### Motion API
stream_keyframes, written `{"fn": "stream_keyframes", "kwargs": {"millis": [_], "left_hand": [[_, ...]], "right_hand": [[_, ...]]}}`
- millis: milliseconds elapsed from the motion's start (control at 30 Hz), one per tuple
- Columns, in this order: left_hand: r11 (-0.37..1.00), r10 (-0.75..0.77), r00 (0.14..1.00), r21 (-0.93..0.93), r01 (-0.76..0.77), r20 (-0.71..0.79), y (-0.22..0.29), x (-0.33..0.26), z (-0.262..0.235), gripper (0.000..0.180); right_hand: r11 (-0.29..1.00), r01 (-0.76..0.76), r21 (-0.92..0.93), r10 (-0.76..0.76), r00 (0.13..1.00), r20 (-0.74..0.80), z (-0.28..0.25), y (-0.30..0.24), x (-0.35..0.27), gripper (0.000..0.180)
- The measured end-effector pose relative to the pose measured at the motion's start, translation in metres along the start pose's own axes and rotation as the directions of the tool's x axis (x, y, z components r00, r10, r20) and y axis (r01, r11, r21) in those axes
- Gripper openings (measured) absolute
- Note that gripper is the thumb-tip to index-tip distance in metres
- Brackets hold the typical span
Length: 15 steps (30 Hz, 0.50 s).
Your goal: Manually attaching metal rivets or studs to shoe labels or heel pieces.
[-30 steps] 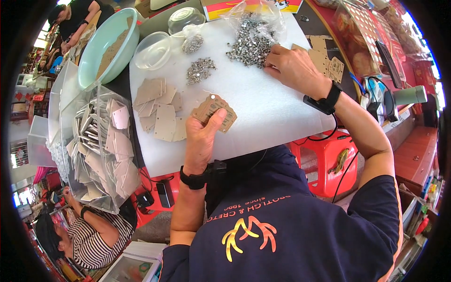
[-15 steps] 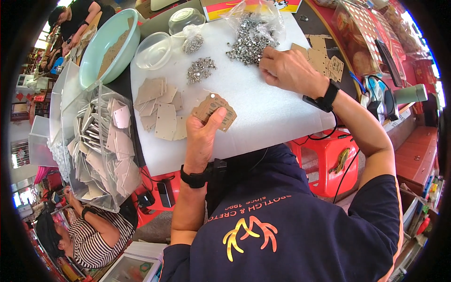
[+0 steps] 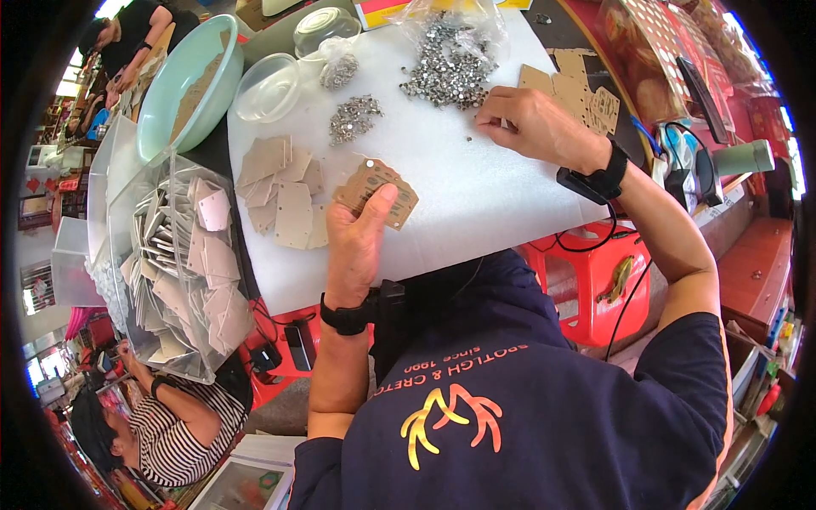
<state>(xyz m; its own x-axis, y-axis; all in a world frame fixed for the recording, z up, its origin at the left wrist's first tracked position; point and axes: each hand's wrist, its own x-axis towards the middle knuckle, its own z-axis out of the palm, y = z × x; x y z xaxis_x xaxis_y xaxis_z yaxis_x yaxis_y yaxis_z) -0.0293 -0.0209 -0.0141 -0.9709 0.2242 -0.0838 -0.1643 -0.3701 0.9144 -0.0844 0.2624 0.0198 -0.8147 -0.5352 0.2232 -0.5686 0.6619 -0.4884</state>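
Note:
My left hand holds a small brown board piece with scalloped edges, small holes and dark printing, the thumb lying across its face. One round white stud shows at its upper edge. My right hand hovers at the right edge of a heap of small metal studs, with its fingers curled together. Whatever its fingertips hold, if anything, is too small to make out. A single stud lies just below the heap. Left of it sits a smaller pile of metal fasteners.
Plain board pieces lie left on the white sheet; more fill a clear bin. A green basin, clear tubs and a plastic bag stand around. Brown boards lie right. Two other people sit leftward.
My right hand has drawn back slightly from the stud heap, toward the right and nearer me. A loose stud now shows below the heap. My left hand still holds the board piece.

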Motion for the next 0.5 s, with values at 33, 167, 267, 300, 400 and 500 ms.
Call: {"fn": "stream_keyframes", "kwargs": {"millis": [33,167,267,300,400,500], "left_hand": [[1.000,0.002,1.000,-0.007,-0.002,-0.006,0.001,0.000,0.001,0.021],[1.000,0.007,1.000,-0.015,-0.007,-0.015,0.001,0.000,0.001,0.022],[0.999,0.004,1.000,-0.054,-0.005,-0.015,0.002,0.000,0.002,0.023],[0.999,-0.010,1.000,-0.040,0.009,-0.023,0.004,0.000,0.003,0.023],[0.998,-0.027,0.998,-0.053,0.024,-0.053,0.009,0.000,0.010,0.024],[0.996,-0.027,0.997,-0.088,0.021,-0.072,0.013,0.000,0.016,0.024]], "right_hand": [[0.999,-0.029,-0.019,0.029,1.000,-0.001,0.000,0.000,0.000,0.010],[0.999,-0.005,-0.039,0.005,1.000,-0.009,0.009,-0.008,0.000,0.009],[0.995,-0.015,-0.102,0.018,0.999,0.030,0.012,-0.012,0.000,0.010],[0.995,-0.013,-0.101,0.016,0.999,0.030,0.012,-0.014,0.000,0.010],[0.989,-0.052,-0.138,0.060,0.997,0.055,0.012,-0.019,0.000,0.009],[0.985,-0.028,-0.170,0.036,0.998,0.044,0.014,-0.022,-0.005,0.010]]}}
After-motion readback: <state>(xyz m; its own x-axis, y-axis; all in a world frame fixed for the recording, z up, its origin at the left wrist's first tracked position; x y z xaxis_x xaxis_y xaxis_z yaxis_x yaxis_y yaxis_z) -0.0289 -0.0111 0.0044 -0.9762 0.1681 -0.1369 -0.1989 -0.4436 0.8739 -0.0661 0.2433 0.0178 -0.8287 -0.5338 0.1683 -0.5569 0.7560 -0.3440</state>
